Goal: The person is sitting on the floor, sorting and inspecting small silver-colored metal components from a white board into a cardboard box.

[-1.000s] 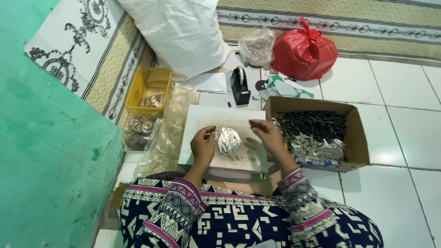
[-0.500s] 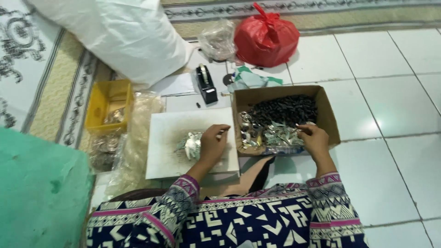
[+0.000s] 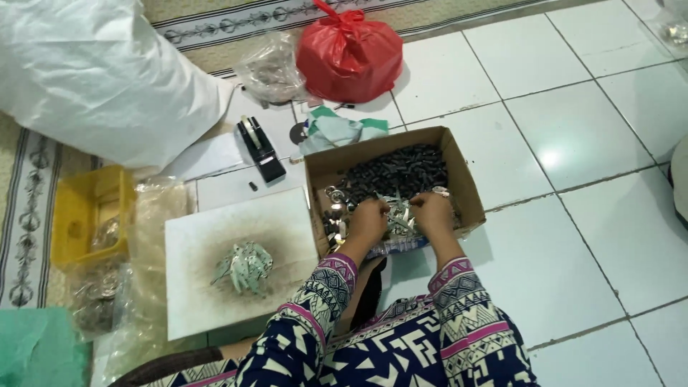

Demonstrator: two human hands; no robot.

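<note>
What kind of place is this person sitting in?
Probably a home floor used as a workspace: white floor tiles, a patterned rug, and a cardboard box of small parts that both hands reach into.

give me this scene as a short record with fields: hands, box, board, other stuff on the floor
left hand: inside the cardboard box, on a pile of shiny metal pieces
right hand: in the same box, fingers on the metal pieces
cardboard box: open, dark small parts at the back, silvery ones in front
white board: left of the box, smudged grey, a small heap of silver strips on it
yellow tray: far left
red plastic bag: tied, behind the box
black tape dispenser: between white sack and box
floor: white tiles
</note>
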